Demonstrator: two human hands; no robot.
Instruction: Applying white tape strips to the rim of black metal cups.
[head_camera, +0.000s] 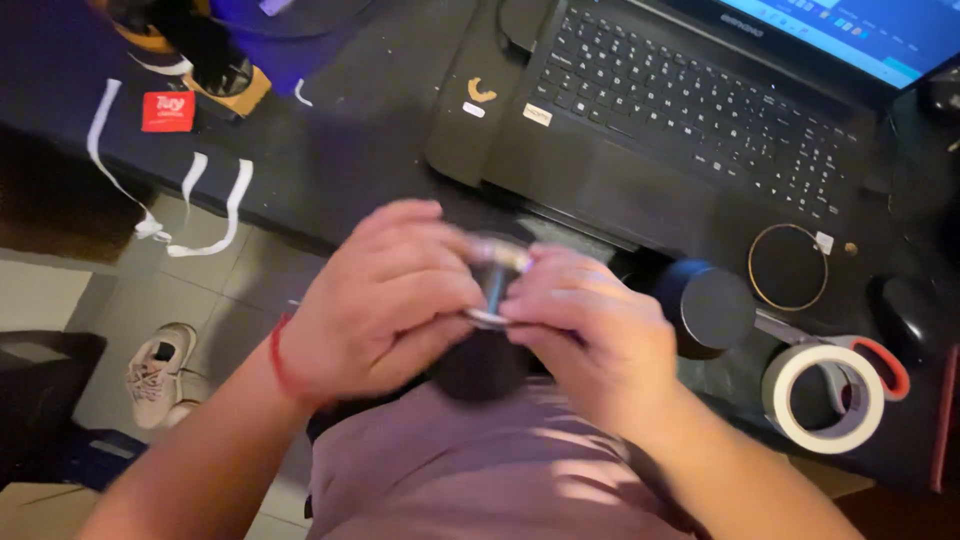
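The room is dim. The brightest light comes from the glowing blue laptop screen (850, 30) at the far right. A soft, warm light falls from above on the two bare hands, the left hand (385, 300) and the right hand (590, 325), and on the pale pink shirt (480, 470) near the bottom. The small round shiny metal piece (492, 285) between the hands has a white glare on its rim. The hands look blurry. The black desk top (340, 150) is dark, with deep shadows at the far left. The whole picture is soft and grainy.
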